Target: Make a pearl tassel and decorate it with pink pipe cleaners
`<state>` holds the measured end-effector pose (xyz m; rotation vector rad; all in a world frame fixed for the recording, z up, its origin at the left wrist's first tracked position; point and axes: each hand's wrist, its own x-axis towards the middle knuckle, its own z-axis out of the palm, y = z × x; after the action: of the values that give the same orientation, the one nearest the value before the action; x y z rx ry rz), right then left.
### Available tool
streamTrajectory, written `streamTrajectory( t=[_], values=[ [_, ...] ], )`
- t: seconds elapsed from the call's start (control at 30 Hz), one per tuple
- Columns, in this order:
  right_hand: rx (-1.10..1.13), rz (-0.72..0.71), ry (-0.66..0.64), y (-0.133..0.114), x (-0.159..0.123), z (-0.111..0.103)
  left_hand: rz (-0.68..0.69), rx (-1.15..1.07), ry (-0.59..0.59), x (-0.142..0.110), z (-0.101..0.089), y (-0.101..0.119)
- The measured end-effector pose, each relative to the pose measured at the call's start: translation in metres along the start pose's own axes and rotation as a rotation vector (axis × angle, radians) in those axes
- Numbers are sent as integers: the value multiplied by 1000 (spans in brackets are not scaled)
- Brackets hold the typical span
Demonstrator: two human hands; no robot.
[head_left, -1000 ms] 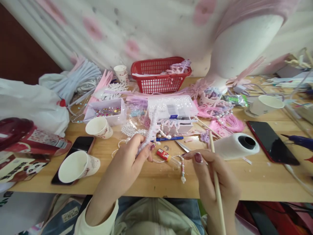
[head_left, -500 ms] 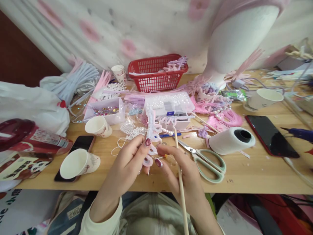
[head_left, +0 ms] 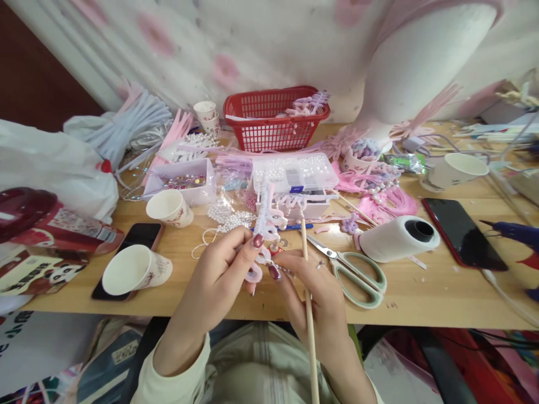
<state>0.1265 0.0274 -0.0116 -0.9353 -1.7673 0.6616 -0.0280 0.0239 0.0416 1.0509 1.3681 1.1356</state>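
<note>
My left hand (head_left: 223, 275) pinches a pale pink and lilac fuzzy pipe-cleaner trim (head_left: 266, 221) between thumb and fingers. Loops run down its side, and one loop hangs below the thumb. Close beside it, my right hand (head_left: 315, 297) has thumb and index finger together at the trim's edge, around something small and shiny, perhaps beads. A wooden stick (head_left: 310, 331) lies across this right hand, tucked among its fingers and pointing away from me. At the stick's far tip, a looped fuzzy piece with pearls (head_left: 295, 205) hangs in front of the bead box. Several fingers are partly hidden.
Grey-green scissors (head_left: 357, 275) lie right of my hands, near a white thread cone (head_left: 393, 240) and a phone (head_left: 461, 233). Ahead stand a pearl box (head_left: 314, 210) and a red basket (head_left: 278, 137). Paper cups (head_left: 126, 269) stand at left; a glue gun (head_left: 517, 231) sits far right.
The right fingertips have come a little closer to the trim, and small shiny bits now show at them. The view has shifted slightly; the left hand keeps its hold.
</note>
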Motion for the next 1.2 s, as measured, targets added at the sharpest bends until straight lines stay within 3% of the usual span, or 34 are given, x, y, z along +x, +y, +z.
streamTrajectory(
  t=[0.3,0.57,0.8,0.87,0.97,1.2],
  values=[
    [-8,-22,1,3,-2,-1,-41,-75,50,0,1,-2],
    [-40,34,54,9,-6,-6,-161,-263,59,8,7,-30],
    [-281,248,166,36,2,-43,-98,-490,92,20,-5,-52],
    [-357,320,101,44,14,-56,-93,-535,110,21,-9,-56],
    [-428,362,-105,50,32,-68,-79,-553,192,18,-13,-58],
    [-622,492,-153,60,52,-71,41,-484,341,3,-27,-55]
  ],
)
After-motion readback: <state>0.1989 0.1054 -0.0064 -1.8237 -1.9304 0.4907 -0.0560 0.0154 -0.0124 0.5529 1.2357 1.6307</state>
